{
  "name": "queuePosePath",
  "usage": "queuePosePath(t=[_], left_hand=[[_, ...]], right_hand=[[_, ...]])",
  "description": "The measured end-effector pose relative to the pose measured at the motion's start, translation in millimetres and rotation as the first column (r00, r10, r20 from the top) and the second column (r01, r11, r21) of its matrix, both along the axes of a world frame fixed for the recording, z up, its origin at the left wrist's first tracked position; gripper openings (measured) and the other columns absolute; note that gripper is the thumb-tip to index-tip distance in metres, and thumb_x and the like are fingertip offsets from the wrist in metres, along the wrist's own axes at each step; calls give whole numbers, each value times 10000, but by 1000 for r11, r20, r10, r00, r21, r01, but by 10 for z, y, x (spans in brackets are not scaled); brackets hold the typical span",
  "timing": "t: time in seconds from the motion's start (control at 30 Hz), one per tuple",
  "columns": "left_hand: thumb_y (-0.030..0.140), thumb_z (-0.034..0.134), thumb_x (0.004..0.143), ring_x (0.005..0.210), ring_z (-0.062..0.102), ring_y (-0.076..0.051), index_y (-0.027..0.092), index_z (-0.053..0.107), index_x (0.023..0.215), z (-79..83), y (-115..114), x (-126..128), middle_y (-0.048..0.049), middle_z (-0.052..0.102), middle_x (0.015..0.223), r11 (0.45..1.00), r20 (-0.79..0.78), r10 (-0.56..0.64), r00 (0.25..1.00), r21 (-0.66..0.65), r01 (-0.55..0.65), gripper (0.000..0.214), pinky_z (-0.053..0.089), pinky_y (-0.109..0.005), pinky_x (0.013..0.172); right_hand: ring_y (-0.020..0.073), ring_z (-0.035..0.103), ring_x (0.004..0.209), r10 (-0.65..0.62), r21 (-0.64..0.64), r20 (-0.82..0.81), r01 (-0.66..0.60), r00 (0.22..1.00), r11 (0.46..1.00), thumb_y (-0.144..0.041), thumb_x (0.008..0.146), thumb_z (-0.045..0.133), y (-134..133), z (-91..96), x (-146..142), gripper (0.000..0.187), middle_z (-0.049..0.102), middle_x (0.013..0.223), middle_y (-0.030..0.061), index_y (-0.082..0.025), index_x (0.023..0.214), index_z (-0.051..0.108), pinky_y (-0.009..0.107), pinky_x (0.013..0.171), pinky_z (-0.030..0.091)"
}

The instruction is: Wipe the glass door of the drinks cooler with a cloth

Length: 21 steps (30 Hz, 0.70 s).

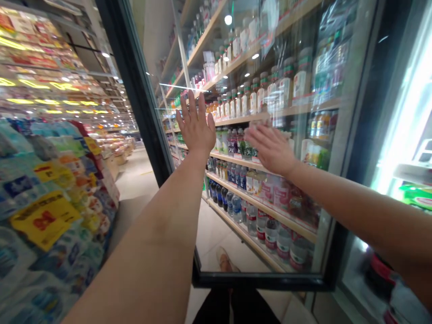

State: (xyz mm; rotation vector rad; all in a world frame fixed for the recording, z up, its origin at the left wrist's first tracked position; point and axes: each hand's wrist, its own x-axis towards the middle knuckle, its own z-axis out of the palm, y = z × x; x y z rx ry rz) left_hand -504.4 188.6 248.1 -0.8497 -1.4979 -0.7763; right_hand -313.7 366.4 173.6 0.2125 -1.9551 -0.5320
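A glass door [232,252] with a black frame stands open in front of me. My left hand [196,128] is spread flat, palm toward the glass, fingers pointing up and holding nothing. To its right, my right hand [272,146] lies flat against or close to the pane, its fingers stretched out and slightly blurred. A pale pinkish patch [262,120] shows just above the right fingers; I cannot tell whether it is a reflection or something under the hand. Whitish streaks [271,20] mark the upper part of the pane.
Shelves with rows of bottles [243,105] show in the glass. At right is a lit cooler [405,171] holding bottles. Stacked packs of goods [64,157] with a yellow price sign [45,219] stand at left, beside a tiled aisle [135,180]. My foot [223,260] shows low through the door.
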Motion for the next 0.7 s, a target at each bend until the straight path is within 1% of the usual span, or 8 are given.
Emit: queuePosePath(t=[0.1,0.13,0.23,0.33,0.43,0.5,0.57,0.7], left_hand=[[503,155,1022,1461,-344,27,176,295,1591,0,-24,43,42,212,1705,998,45,-54,998,-7,54,670,-167,-407,1256],[485,183,1026,1509,-277,-9,193,274,1604,-2,-37,65,42,186,1711,998,74,-63,995,-10,63,654,-117,-432,1273],[446,256,1030,1585,-103,-127,225,261,1617,-6,-73,121,32,152,1721,998,138,-49,989,-34,54,627,-44,-488,1289],[447,267,1035,1594,-66,-156,218,255,1621,-2,-83,136,24,153,1721,998,149,-38,988,-52,47,629,-39,-491,1296],[473,241,1036,1581,-122,-114,212,240,1617,7,-77,128,45,151,1720,998,163,-39,986,-39,46,637,-71,-463,1292],[473,226,1034,1575,-140,-103,208,229,1618,10,-80,130,49,136,1722,998,164,-29,986,-50,38,642,-75,-457,1290],[469,237,1031,1582,-123,-122,203,237,1620,7,-89,140,40,136,1723,998,161,-28,987,-59,38,646,-66,-466,1294],[449,284,1032,1593,-75,-150,213,271,1613,0,-94,149,37,147,1719,996,152,-70,986,-37,76,627,-57,-480,1299]], right_hand=[[193,375,1502,46,130,176,-69,983,989,-188,966,485,-51,-10,-35,646,449,1597,-31,-343,1579,356,484,1285,214],[201,373,1503,43,104,151,-59,988,993,-191,965,488,-52,67,-44,645,446,1600,-30,-349,1577,359,498,1286,204],[271,286,1543,-16,-103,-101,6,995,995,-180,951,465,-64,348,-104,684,355,1652,4,-308,1606,312,577,1278,166],[303,208,1567,-53,-211,-227,4,973,978,-164,927,453,-169,387,-228,737,290,1679,38,-245,1631,251,584,1273,177],[265,228,1563,-9,-89,-45,5,999,996,-156,918,474,-315,211,-333,745,324,1666,37,-249,1626,262,530,1286,188],[237,277,1547,8,28,111,-11,994,1000,-158,923,495,-363,180,-358,723,366,1647,16,-285,1608,302,514,1291,183],[243,295,1539,6,56,131,-13,991,998,-159,929,504,-356,301,-360,694,384,1638,8,-298,1588,338,536,1290,171],[302,246,1551,-41,-138,-106,26,994,990,-154,956,451,-354,689,-406,630,335,1659,48,-236,1574,357,600,1276,150]])
